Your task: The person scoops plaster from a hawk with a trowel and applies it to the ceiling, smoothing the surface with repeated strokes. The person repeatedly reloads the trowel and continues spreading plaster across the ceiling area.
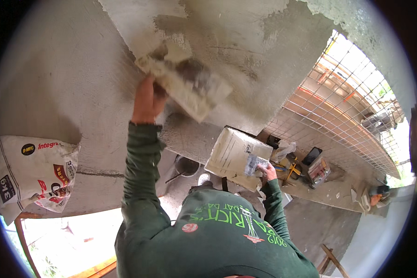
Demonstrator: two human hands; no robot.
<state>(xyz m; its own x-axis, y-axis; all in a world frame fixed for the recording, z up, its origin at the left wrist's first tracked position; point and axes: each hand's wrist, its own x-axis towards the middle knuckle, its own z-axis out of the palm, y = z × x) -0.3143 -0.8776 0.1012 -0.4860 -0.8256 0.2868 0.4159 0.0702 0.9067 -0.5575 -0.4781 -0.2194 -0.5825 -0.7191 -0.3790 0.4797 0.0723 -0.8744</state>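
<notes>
My left hand [148, 99] is raised at the upper left and closed on a plastering trowel [194, 95]. The trowel is long, rectangular and smeared with pale plaster; motion blurs it. It lies at or very near the grey plastered wall [245, 51], and I cannot tell whether it touches. Lower and to the right, my right hand [267, 172] is closed on a scraper with a wide greyish blade [254, 164]. That blade is over the lower right part of a cream rectangular tray [229, 143], which has plaster smears and dark lines.
A printed white sack [32, 171] hangs or stands at the left. Below the tray's left side is a dark bucket [186, 166]. Right of the tray, a ledge carries yellow-handled tools [293, 172], a dark phone-like slab [312, 156] and a box [319, 171]. A wire grid [343, 106] covers the opening.
</notes>
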